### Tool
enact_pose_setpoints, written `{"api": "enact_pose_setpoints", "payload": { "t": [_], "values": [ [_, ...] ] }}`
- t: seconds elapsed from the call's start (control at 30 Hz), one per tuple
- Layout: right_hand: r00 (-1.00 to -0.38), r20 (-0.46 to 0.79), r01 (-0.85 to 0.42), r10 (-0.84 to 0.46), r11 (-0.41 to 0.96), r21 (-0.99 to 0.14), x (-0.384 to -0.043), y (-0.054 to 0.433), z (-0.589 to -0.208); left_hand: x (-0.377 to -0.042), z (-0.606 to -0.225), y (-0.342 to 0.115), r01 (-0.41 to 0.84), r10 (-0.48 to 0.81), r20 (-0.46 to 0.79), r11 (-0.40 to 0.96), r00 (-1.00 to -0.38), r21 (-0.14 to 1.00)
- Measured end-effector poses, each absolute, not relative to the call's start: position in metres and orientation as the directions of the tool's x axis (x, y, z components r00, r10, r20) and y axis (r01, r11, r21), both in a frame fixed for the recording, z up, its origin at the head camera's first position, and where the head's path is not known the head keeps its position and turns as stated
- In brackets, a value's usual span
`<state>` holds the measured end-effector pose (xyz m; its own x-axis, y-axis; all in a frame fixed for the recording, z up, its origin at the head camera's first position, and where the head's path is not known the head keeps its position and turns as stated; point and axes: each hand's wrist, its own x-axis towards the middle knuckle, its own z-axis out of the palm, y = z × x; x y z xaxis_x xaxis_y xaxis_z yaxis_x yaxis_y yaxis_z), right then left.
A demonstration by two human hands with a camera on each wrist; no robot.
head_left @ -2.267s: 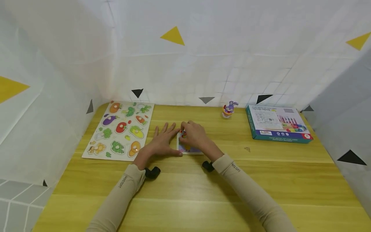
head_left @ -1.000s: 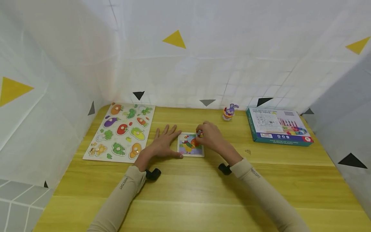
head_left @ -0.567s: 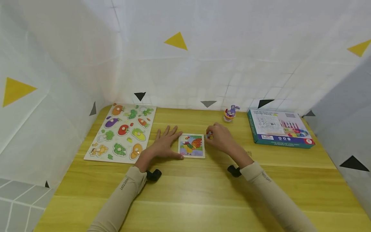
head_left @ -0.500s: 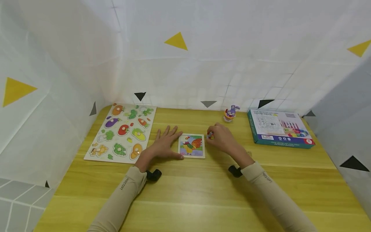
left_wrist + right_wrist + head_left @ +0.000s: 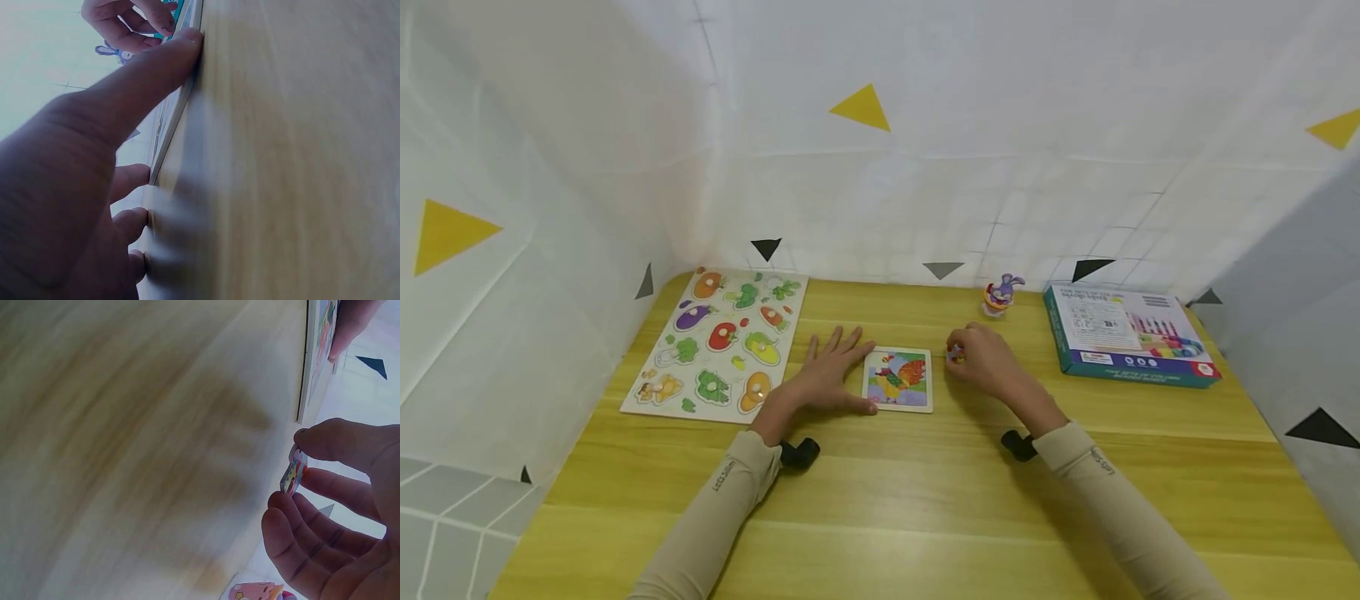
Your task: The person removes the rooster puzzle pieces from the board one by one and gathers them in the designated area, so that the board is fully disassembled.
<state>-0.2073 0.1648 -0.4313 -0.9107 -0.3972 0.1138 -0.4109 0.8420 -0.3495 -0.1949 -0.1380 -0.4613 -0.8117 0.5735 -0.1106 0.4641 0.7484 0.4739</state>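
Note:
A small square puzzle with a rooster picture in a pale frame lies flat on the table. My left hand is spread beside it, thumb and forefinger touching its left edge; in the left wrist view the thumb rests along the rim. To the puzzle's right, my right hand pinches a small colourful jigsaw piece between thumb and fingers, apart from the puzzle. The right wrist view shows this piece tilted on edge near the tabletop; the fingers partly hide its face.
On the left lies a white vegetable peg board. Towards the back stands a purple rabbit figure, with a teal boxed set to its right. A white patterned sheet hangs behind the wooden table.
My right hand has moved from over the puzzle's upper left out to the right, carrying the jigsaw piece and uncovering the rooster picture. The left hand has stayed at the left edge.

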Motion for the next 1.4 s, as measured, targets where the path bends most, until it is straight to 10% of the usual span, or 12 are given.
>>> {"api": "enact_pose_setpoints", "payload": {
  "t": [1.4],
  "values": [
    [-0.916, 0.045, -0.386, -0.398, 0.846, -0.369, -0.2077, 0.1665, -0.4359, -0.1945, -0.4594, -0.1372, 0.448, 0.564, -0.115, 0.749, -0.817, 0.488]
  ]
}}
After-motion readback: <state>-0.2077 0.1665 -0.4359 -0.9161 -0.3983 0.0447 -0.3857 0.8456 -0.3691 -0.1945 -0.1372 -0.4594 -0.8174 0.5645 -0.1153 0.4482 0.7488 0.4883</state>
